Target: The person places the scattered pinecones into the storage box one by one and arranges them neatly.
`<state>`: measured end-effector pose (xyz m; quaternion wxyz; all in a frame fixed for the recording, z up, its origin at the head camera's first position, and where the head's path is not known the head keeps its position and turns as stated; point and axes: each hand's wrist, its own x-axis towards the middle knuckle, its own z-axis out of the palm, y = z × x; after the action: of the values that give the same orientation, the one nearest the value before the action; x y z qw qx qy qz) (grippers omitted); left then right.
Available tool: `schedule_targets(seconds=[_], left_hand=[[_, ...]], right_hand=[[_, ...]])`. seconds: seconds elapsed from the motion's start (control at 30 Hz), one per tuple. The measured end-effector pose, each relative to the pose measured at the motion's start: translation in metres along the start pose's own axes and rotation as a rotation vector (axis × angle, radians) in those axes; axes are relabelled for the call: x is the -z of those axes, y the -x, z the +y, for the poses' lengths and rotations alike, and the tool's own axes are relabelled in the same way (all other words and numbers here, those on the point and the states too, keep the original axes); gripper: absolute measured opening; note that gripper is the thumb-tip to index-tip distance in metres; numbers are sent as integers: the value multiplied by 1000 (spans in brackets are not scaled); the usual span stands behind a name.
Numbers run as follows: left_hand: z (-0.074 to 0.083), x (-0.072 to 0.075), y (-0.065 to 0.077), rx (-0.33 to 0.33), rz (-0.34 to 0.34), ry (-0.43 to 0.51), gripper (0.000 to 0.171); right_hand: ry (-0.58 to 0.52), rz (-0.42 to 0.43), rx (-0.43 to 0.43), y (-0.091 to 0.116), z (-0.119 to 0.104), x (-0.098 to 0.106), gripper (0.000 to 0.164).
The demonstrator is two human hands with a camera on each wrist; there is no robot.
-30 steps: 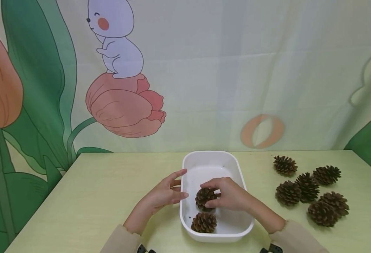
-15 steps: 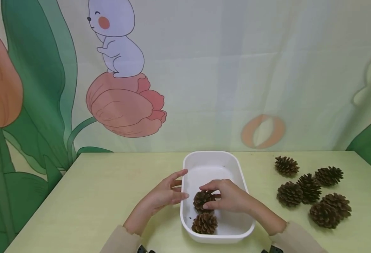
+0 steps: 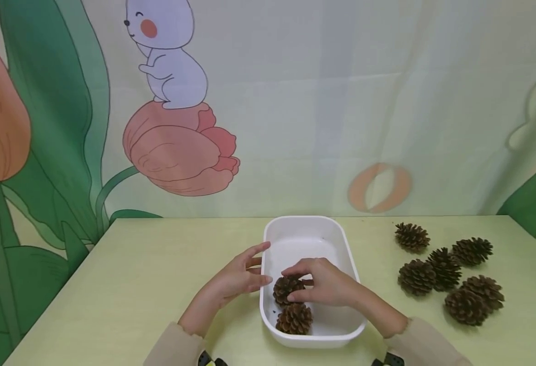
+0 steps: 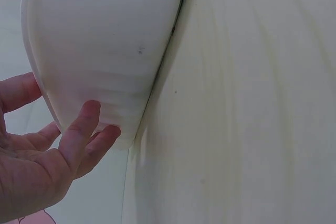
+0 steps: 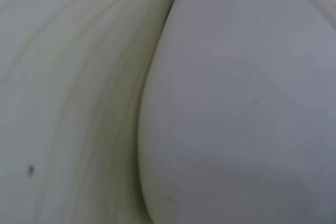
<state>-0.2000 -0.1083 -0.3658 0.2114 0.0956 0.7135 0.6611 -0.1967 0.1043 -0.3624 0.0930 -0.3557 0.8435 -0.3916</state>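
Observation:
In the head view, a white plastic tray (image 3: 317,341) stands on the table with two brown pine cones inside. My right hand (image 3: 324,284) reaches over its right side and grips one pine cone (image 3: 286,291) between thumb and fingers. Just in front of it, against the tray's near left corner, lies the other pine cone (image 3: 294,319). At the left rim my left hand (image 3: 237,277) holds the tray, fingertips over the edge. Close up in the left wrist view, fingers (image 4: 84,127) rest against the outer wall. Mostly tray wall fills the right wrist view; the right fingers are barely seen there.
Several more pine cones (image 3: 443,269) lie loose on the right of the pale table (image 3: 158,284). Behind the table's far edge hangs a curtain (image 3: 286,127) printed with a rabbit and tulips. A dark crumb sits in the tray.
My right hand has shifted the gripped pine cone a little to the left, towards the tray's left wall. The left hand has stayed at the rim.

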Motion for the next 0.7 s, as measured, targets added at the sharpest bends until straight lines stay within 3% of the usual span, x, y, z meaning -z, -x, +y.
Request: schedule_targets(seconds=[0.37,0.7], left_hand=[[0,0,0,4,1,-9,72],[-1,0,-1,-2,-4,1,72]], right_hand=[[-26,-8,20,-3,-4,-4,38],[-104,-31,-24,-4,-2,-5,39]])
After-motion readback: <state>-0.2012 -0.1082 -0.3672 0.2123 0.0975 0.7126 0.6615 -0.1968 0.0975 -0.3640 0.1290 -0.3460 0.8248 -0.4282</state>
